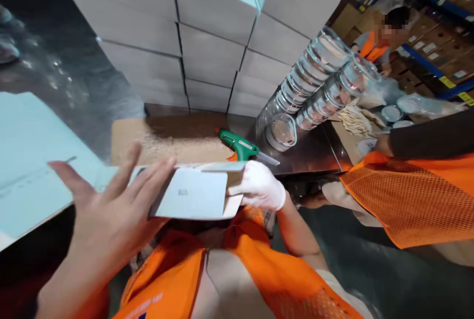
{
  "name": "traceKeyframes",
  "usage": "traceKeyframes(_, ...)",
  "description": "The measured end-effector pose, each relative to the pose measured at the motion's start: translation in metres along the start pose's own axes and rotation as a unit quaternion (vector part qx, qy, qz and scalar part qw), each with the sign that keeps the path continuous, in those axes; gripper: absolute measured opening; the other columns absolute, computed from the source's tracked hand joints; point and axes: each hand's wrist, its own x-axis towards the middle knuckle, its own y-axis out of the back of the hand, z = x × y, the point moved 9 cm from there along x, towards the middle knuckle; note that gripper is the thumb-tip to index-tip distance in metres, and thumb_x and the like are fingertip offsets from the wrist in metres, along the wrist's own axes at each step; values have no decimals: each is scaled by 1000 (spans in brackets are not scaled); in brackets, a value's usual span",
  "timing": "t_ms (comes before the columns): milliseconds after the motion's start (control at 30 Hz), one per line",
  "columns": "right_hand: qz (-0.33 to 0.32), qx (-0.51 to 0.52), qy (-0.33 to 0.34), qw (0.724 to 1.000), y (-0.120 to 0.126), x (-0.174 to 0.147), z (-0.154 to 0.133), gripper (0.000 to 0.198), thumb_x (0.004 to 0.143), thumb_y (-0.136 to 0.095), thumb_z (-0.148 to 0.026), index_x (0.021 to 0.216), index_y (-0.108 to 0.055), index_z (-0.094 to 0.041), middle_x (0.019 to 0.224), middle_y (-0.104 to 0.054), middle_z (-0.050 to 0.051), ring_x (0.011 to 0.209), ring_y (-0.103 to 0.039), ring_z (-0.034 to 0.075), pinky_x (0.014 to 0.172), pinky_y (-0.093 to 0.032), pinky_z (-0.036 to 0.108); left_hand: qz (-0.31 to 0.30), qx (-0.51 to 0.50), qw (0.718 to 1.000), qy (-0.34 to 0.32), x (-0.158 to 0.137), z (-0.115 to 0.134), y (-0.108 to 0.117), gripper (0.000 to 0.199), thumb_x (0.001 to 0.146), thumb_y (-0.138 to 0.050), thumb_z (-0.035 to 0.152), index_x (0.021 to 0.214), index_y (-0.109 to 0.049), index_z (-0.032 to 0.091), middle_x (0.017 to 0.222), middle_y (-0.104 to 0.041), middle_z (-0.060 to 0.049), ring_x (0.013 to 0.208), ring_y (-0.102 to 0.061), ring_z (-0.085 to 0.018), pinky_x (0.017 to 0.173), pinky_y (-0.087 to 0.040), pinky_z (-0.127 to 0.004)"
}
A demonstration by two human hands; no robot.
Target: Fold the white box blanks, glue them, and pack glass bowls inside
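A white carton (198, 191) is held in front of my chest, its right end open with flaps standing out. My bare left hand (114, 205) has its fingers spread and touches the carton's left end. At the open right end, my right hand (261, 185), in a white glove, grips the edge with its fingers partly inside. Just beyond the carton, a green glue gun (240, 146) lies on the table with a clear glue stick poking out of its back.
White boxes (211, 52) are stacked behind the table. Clear round containers (314, 72) rise in tall stacks at right, beside a single one (281, 132). Pale flat cardboard (33, 161) lies at left. A co-worker's orange vest (418, 200) is close at right; another person (374, 45) is farther back.
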Motion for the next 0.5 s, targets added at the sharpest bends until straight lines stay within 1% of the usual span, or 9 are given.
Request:
traceKeyframes(67, 144, -20, -105, 984, 37, -12, 48, 28, 101, -63, -48, 108, -80, -26, 106, -80, 8, 107, -72, 24, 106, -56, 41, -50, 57, 997, -32, -5, 5, -4, 61, 59, -87, 48, 118, -77, 38, 116, -80, -3, 123, -71, -44, 132, 11, -70)
traceKeyframes(100, 226, -56, -193, 953, 57, -25, 79, 33, 102, -62, -48, 113, -80, -23, 116, -79, 12, 115, -70, 27, 111, -52, 45, -39, 65, 997, -33, -9, 3, -1, 63, 59, -86, 51, 120, -76, 37, 117, -80, -3, 119, -72, -42, 133, 3, -70)
traceKeyframes(133, 263, -102, -284, 916, 69, -39, 109, 36, 98, -67, -48, 118, -79, -21, 128, -76, 15, 127, -65, 31, 117, -47, 51, 3, 53, 998, -24, -12, -3, 6, 65, 57, -87, 52, 119, -77, 35, 116, -79, -4, 115, -73, -40, 134, -8, -69)
traceKeyframes(200, 252, -154, -428, 854, 76, -61, 162, 49, 87, -79, -46, 129, -76, -20, 156, -60, 17, 150, -44, 42, 122, -38, 64, 99, 11, 995, -7, -23, -17, 16, 66, 56, -91, 52, 117, -77, 30, 115, -78, -5, 109, -73, -36, 130, -31, -65)
traceKeyframes(233, 249, -146, -463, 838, 75, -69, 182, 53, 83, -82, -43, 131, -76, -21, 163, -53, 16, 155, -35, 44, 122, -35, 68, 132, -5, 991, -11, -28, -23, 17, 67, 57, -93, 50, 119, -76, 28, 114, -78, -5, 108, -73, -34, 125, -41, -61)
traceKeyframes(300, 301, -92, -476, 821, 73, -82, 204, 47, 82, -79, -36, 126, -78, -20, 164, -53, 15, 158, -29, 44, 125, -31, 67, 156, -9, 987, -25, -38, -35, 11, 74, 58, -96, 45, 127, -74, 28, 117, -77, -5, 107, -73, -33, 113, -55, -54)
traceKeyframes(367, 392, -44, -451, 801, 76, -97, 207, 39, 87, -70, -32, 121, -78, -15, 155, -61, 18, 155, -37, 39, 129, -30, 61, 164, 15, 986, -30, -45, -44, 5, 83, 58, -99, 45, 135, -71, 31, 120, -76, -4, 107, -73, -31, 103, -60, -48)
traceKeyframes(433, 459, -28, -432, 776, 79, -113, 196, 44, 97, -55, -34, 128, -73, -9, 151, -62, 21, 149, -45, 37, 128, -31, 61, 181, 45, 982, -40, -46, -46, 6, 89, 59, -99, 51, 141, -68, 32, 123, -75, -4, 106, -72, -31, 97, -60, -44)
traceKeyframes(500, 494, -4, -402, 771, 80, -124, 174, 49, 105, -45, -38, 140, -64, -9, 151, -61, 21, 142, -54, 35, 123, -39, 62, 168, 60, 981, -80, -39, -36, 5, 95, 61, -97, 61, 144, -66, 29, 122, -74, -5, 104, -72, -30, 96, -58, -41)
